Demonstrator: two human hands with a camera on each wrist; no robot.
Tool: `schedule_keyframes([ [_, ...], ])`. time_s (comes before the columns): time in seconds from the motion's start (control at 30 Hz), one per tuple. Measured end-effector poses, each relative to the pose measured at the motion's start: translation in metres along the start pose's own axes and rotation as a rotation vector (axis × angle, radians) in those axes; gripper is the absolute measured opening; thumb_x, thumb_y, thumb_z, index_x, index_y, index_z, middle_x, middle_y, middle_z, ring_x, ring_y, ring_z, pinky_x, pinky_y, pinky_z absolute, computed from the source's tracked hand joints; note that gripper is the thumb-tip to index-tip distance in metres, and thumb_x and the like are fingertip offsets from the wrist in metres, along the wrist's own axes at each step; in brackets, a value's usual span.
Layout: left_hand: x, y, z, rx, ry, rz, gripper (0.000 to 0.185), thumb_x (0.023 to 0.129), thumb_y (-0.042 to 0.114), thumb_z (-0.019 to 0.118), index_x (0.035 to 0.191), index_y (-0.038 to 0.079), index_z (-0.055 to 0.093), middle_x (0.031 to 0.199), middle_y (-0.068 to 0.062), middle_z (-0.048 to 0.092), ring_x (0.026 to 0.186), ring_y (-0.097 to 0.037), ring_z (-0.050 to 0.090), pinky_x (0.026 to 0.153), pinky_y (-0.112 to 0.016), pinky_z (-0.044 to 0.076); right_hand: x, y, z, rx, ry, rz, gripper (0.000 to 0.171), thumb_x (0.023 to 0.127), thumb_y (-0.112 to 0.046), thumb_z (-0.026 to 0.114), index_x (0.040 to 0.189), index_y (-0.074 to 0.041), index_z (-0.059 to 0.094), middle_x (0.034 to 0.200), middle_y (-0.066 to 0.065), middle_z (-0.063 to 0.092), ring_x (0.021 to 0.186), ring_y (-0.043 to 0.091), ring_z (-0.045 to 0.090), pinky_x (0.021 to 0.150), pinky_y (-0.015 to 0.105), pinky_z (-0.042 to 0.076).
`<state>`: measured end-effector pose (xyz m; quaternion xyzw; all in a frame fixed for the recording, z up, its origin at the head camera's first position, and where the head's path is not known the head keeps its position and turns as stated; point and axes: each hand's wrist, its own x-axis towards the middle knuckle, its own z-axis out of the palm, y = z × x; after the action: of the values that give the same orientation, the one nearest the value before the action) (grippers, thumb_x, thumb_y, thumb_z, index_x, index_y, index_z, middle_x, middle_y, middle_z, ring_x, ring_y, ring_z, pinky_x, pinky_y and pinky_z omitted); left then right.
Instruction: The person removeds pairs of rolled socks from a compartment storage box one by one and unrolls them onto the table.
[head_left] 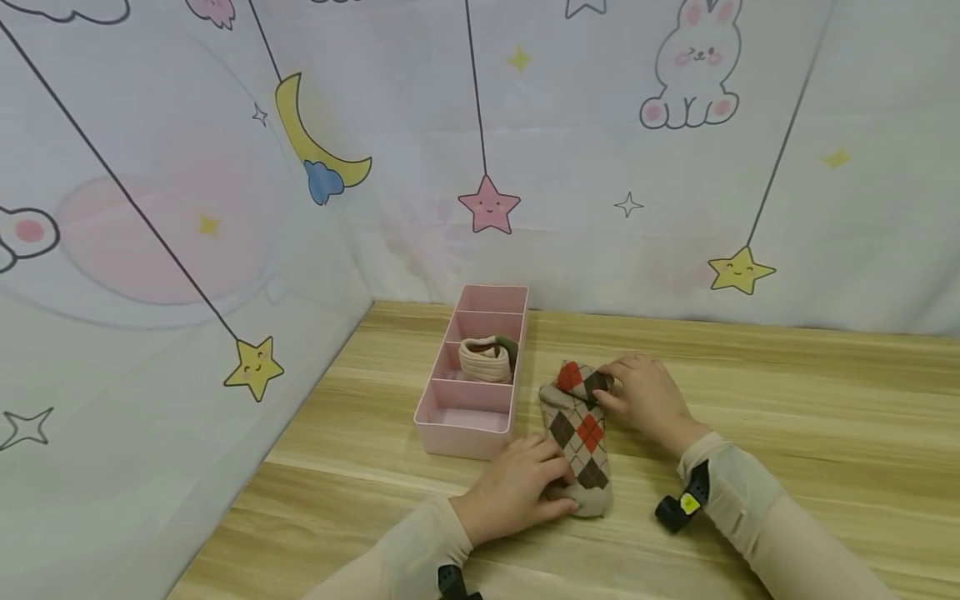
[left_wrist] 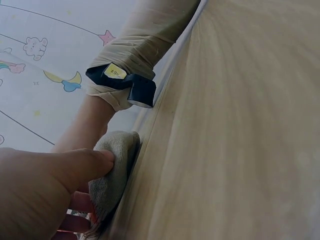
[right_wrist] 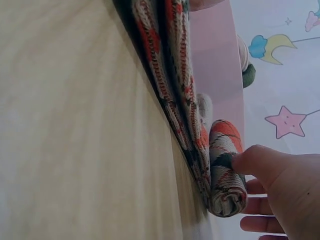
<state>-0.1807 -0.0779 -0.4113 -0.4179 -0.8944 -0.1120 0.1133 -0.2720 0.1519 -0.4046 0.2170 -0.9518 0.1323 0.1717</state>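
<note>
Beige argyle socks (head_left: 591, 435) with red and dark green diamonds lie lengthwise on the table in layers, their far end turned into a small roll (right_wrist: 227, 160). My right hand (head_left: 651, 402) pinches that roll, the thumb on one side and the fingers partly hidden behind. At the near end, my left hand (head_left: 513, 486) holds the plain grey-beige toe (left_wrist: 117, 155), its thumb on the toe and its fingers along the left edge. Left of the socks stands a pink divided box (head_left: 467, 439); one of its middle compartments holds a rolled cream and green sock bundle (head_left: 483, 362).
The wood-patterned table (head_left: 810, 417) stretches right and forward of the hands. A white cloth (head_left: 570, 267) printed with stars, a moon and a rabbit hangs along the back and left. Each wrist carries a black strap with a small camera (head_left: 677, 510).
</note>
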Motion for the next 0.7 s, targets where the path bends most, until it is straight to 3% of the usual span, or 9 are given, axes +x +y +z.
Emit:
schedule_keyframes([
  [0.2, -0.0005, 0.0001, -0.0009, 0.007, 0.017, 0.016, 0.021, 0.085, 0.043, 0.070, 0.092, 0.023, 0.066, 0.095, 0.010, 0.059, 0.095, -0.008, 0.053, 0.083, -0.023, 0.042, 0.0006, -0.0007, 0.0002, -0.016, -0.033, -0.040, 0.043, 0.082, -0.030, 0.075, 0.116, -0.007, 0.067, 0.106, 0.011, 0.072, 0.097, 0.033, 0.063, 0.085, 0.052, 0.047],
  [0.43, -0.0010, -0.0003, -0.0012, -0.003, 0.021, 0.024, 0.021, 0.084, 0.043, 0.070, 0.091, 0.023, 0.067, 0.093, 0.010, 0.060, 0.090, -0.007, 0.051, 0.080, -0.021, 0.040, 0.0001, -0.0018, 0.0012, -0.044, -0.046, -0.059, 0.043, 0.082, -0.026, 0.075, 0.119, -0.006, 0.065, 0.113, 0.013, 0.069, 0.104, 0.034, 0.061, 0.086, 0.051, 0.048],
  [0.7, -0.0005, 0.0003, -0.0010, -0.006, 0.013, 0.025, 0.021, 0.085, 0.043, 0.070, 0.091, 0.023, 0.067, 0.093, 0.010, 0.060, 0.090, -0.006, 0.051, 0.080, -0.021, 0.039, 0.0007, -0.0006, 0.0019, -0.058, -0.017, -0.074, 0.039, 0.082, -0.023, 0.074, 0.116, -0.006, 0.067, 0.111, 0.013, 0.068, 0.105, 0.034, 0.061, 0.085, 0.051, 0.049],
])
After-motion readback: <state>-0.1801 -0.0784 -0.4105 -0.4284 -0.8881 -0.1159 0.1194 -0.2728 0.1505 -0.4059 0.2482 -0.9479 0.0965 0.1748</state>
